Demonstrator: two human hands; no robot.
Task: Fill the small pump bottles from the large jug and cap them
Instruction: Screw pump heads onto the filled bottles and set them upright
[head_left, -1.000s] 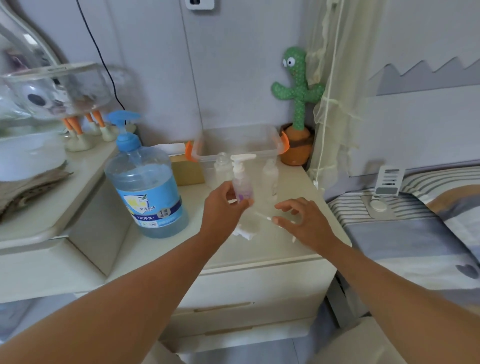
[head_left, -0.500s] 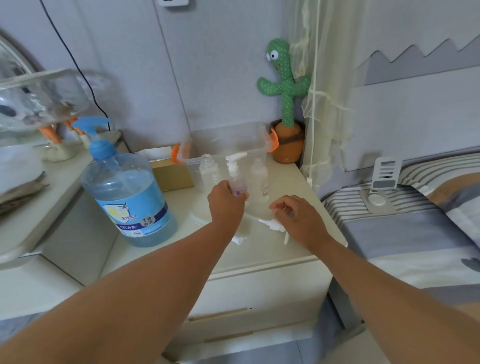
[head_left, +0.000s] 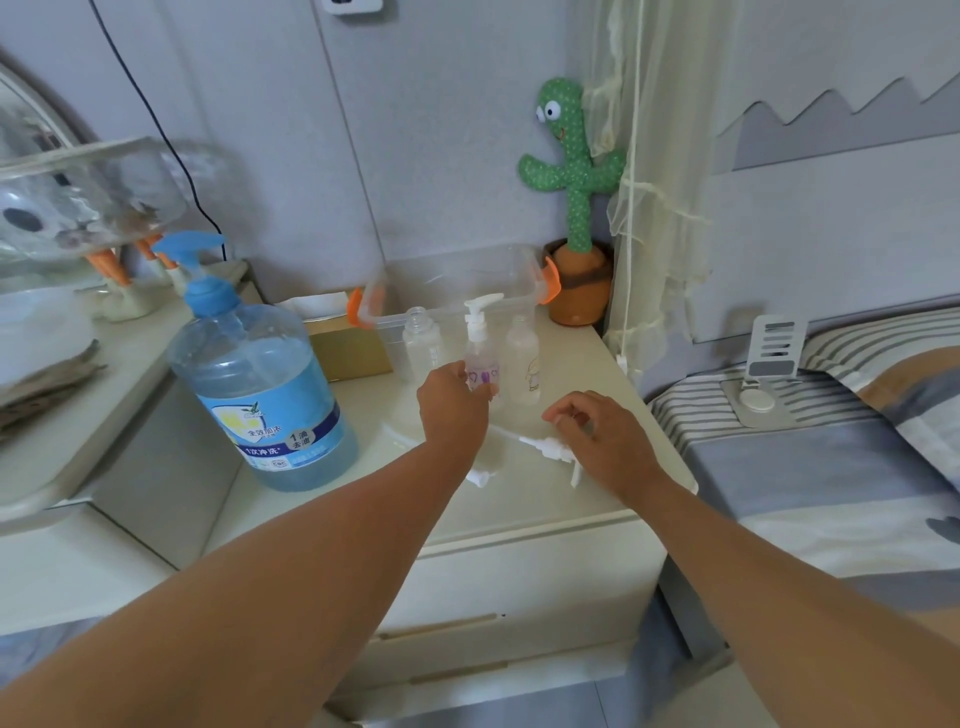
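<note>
The capped pump bottle (head_left: 480, 358) is recorded upright on the table (head_left: 545, 499), between two uncapped bottles: one (head_left: 422, 343) just to its left and one (head_left: 523, 364) just to its right, all three close in front of the clear container (head_left: 457, 280) with orange clasps. The lower body of the capped bottle is gripped by the left hand (head_left: 452, 410), fingers curled round it. The right hand (head_left: 605, 441) is held over the table near its right edge, fingers loosely curled, with nothing seen between them. A loose pump head (head_left: 545, 447) lies flat just beside that hand. A second white pump piece (head_left: 480, 478) is partly hidden under the left wrist. The large jug (head_left: 260, 384), roughly half full of blue liquid, stands at the left side of the table, well apart from the bottles. Bare surface is noted between the jug and the left forearm, and along the front edge. The right edge is bordered by the bed (head_left: 831, 467) and the back corner is taken up by a cactus toy (head_left: 574, 171). Compared with half a second earlier, the left hand's grip on the capped bottle is unchanged. The right hand's fingertips, then laid down on the loose pump head, are now drawn up off it.
</note>
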